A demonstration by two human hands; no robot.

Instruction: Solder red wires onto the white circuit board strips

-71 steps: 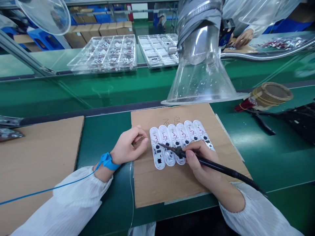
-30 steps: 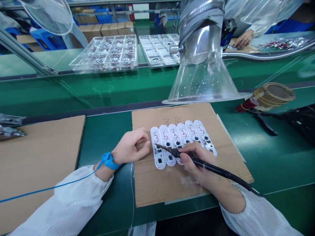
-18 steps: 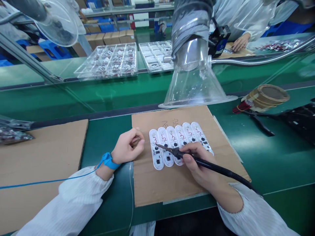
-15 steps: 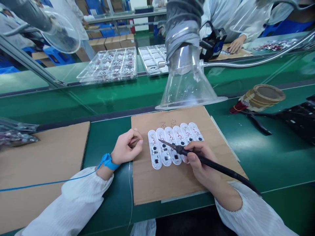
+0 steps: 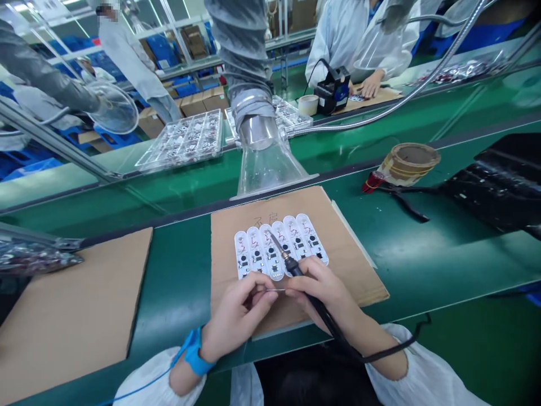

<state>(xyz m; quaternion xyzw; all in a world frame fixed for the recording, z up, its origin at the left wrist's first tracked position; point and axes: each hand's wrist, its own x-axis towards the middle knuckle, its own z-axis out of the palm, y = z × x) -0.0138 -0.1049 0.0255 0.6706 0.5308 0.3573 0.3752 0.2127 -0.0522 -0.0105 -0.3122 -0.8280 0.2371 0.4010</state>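
Note:
Several white oblong circuit boards (image 5: 255,248) lie side by side on a cardboard sheet (image 5: 353,276), each with dark components and red wires. My right hand (image 5: 327,293) is closed round a soldering iron (image 5: 292,265), whose tip points up and left over the middle boards; contact cannot be told. Between my hands runs a thin, straight solder wire (image 5: 276,290), just below the boards' near ends. My left hand (image 5: 240,313) pinches its left end, and the fingertips of my right hand are at its other end. A blue wrist strap (image 5: 196,352) circles my left wrist.
A clear fume hood (image 5: 270,169) hangs beyond the boards. To the right are a tape roll (image 5: 409,160) with red wires beside it and a black bag (image 5: 499,180). Another cardboard sheet (image 5: 88,304) lies left. Across the divider, a co-worker's hands (image 5: 371,84) are at work near parts trays (image 5: 186,135).
My left hand has come right and nearer, bringing the solder wire to my right fingertips. The soldering iron now points more steeply away from me. The camera view has shifted right.

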